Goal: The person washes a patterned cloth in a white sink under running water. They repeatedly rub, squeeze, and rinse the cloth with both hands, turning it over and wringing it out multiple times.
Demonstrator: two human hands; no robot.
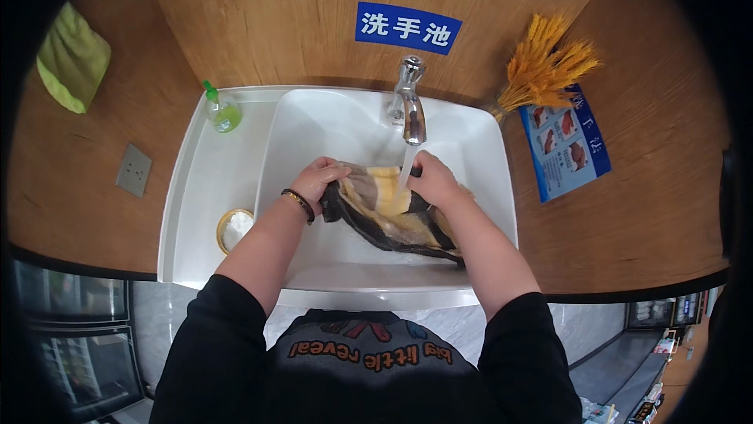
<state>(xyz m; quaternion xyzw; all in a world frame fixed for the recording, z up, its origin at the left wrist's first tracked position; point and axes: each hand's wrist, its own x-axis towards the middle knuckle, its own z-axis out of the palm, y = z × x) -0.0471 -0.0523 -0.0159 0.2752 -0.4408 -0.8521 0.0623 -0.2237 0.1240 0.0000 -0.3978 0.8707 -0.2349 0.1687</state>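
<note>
A wet cloth [386, 203] with yellow, grey and black bands, perhaps a garment, hangs bunched between my hands inside the white sink [345, 118]. My left hand [318, 179], with a dark beaded bracelet at the wrist, pinches its left end. Its upper right edge is gripped by my right hand [433, 179], whose fingertips are partly hidden. From the chrome faucet [413, 114] a stream of water [406, 169] runs down onto the cloth beside my right hand. The dark lower edge of the cloth sags toward the front of the basin.
On the left ledge stand a bottle of green liquid soap [226, 116] and a round container of white powder [237, 229]. A green towel [74, 61] and a wall socket [134, 170] are farther left. Dried wheat stalks [549, 67] and a blue poster [566, 145] are at right.
</note>
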